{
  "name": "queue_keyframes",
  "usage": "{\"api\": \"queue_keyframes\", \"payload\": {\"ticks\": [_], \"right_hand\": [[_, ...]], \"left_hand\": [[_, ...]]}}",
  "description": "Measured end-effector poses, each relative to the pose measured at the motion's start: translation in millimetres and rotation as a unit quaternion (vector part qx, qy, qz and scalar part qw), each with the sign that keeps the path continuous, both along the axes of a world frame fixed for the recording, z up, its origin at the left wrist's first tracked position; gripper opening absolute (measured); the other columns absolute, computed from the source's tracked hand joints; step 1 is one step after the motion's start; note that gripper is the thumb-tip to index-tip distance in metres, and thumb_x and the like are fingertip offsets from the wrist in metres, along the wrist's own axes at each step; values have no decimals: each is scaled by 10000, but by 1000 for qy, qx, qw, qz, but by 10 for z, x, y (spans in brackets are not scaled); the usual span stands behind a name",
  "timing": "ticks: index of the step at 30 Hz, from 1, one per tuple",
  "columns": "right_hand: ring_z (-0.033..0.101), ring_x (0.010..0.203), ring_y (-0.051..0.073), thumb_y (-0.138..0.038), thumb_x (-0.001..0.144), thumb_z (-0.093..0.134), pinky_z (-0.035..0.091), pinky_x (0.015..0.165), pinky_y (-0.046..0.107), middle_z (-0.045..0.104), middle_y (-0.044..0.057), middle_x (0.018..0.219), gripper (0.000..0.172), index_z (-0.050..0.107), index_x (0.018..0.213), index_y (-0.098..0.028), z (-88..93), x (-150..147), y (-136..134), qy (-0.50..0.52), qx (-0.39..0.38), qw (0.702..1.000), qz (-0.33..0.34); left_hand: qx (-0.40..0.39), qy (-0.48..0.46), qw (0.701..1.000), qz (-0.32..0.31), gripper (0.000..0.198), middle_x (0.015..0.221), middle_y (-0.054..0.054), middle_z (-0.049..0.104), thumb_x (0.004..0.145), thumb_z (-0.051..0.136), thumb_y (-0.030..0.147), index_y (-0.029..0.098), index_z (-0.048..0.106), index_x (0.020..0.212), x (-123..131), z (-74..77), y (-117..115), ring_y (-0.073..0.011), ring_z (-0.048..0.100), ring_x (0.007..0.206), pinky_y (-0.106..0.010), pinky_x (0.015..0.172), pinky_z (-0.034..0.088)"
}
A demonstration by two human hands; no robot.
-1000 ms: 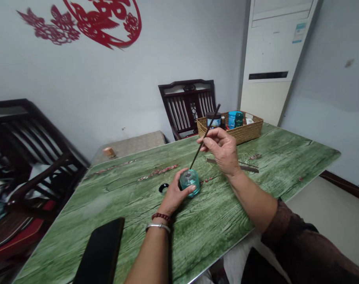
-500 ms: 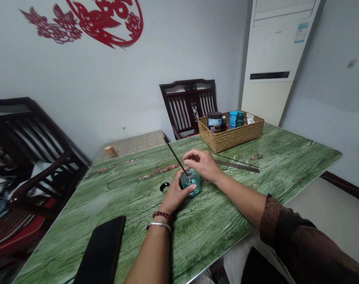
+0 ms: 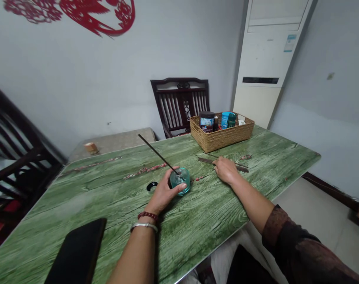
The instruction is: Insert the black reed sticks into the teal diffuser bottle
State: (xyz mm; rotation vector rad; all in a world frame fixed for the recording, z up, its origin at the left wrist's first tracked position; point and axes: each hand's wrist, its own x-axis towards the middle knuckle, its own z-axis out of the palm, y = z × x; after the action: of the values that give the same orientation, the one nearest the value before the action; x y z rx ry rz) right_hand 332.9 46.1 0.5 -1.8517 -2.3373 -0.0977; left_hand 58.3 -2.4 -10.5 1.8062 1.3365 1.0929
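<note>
Just behind the left fingers (image 3: 175,188), a strand of round dark red beads (image 3: 148,215) circles the wrist, with a slim silver bangle (image 3: 144,226) next to it. Well behind the right fingers (image 3: 219,165), a dark brown mottled-pattern sleeve (image 3: 285,244) covers the arm.

Glossy teal glass jar (image 3: 179,181) on smooth green wood-grain tabletop (image 3: 214,213); rough woven rattan basket (image 3: 220,142); dark wooden chair (image 3: 179,83).

Teal glass jar (image 3: 179,181) with a thin dark stick (image 3: 157,154)

The round jar stands upright mid-table (image 3: 203,221); the stick leans from its top toward the far left corner. Long dark strips (image 3: 205,160) lie flat off to the right.
</note>
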Motion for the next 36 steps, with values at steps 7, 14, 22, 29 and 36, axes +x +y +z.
{"api": "queue_keyframes", "payload": {"ticks": [7, 14, 22, 29, 36], "right_hand": [[665, 1082, 258, -214, 988, 452, 483, 895, 320, 694, 177, 1135, 325, 721, 1153, -140, -8, -55, -16, -37, -20, 999, 12], [678, 1067, 270, -191, 981, 446, 505, 865, 341, 698, 170, 1137, 332, 694, 1196, -143, -28, -22, 15, -33, -15, 999, -3], [670, 1109, 263, -260, 954, 538, 494, 907, 326, 706, 163, 1156, 296, 733, 1163, -184, -21, -8, 25, -13, -14, 1000, -8], [695, 1075, 265, -234, 922, 556, 508, 857, 320, 727, 149, 1160, 270, 762, 1088, -182, 22, 109, 73, -7, -28, 999, -44], [714, 1000, 267, -199, 976, 448, 490, 821, 316, 744, 181, 1087, 312, 750, 1030, -143, 51, 92, 36, 9, -12, 999, -47]], "left_hand": [[5, -9, 1000, -4, 782, 1301, -141, 658, 710, 757, 526, 178, 506, 1363, 7, 6, -6, -326, 632, 1184, -503, 1097, 425], [0, -13, 1000, -3, 786, 1255, -127, 686, 698, 769, 528, 181, 517, 1357, 11, 16, -14, -328, 647, 1158, -504, 1082, 441], [3, -7, 1000, 3, 778, 1270, -128, 680, 694, 769, 515, 184, 524, 1354, 3, 14, -17, -331, 643, 1168, -509, 1085, 436], [-8, -9, 1000, -3, 793, 1284, -134, 665, 709, 762, 519, 175, 498, 1373, 8, 9, -18, -324, 634, 1181, -496, 1098, 426], [-3, -6, 1000, -3, 791, 1279, -126, 668, 706, 768, 527, 187, 501, 1368, 0, -4, 1, -321, 633, 1177, -499, 1097, 427]]}}
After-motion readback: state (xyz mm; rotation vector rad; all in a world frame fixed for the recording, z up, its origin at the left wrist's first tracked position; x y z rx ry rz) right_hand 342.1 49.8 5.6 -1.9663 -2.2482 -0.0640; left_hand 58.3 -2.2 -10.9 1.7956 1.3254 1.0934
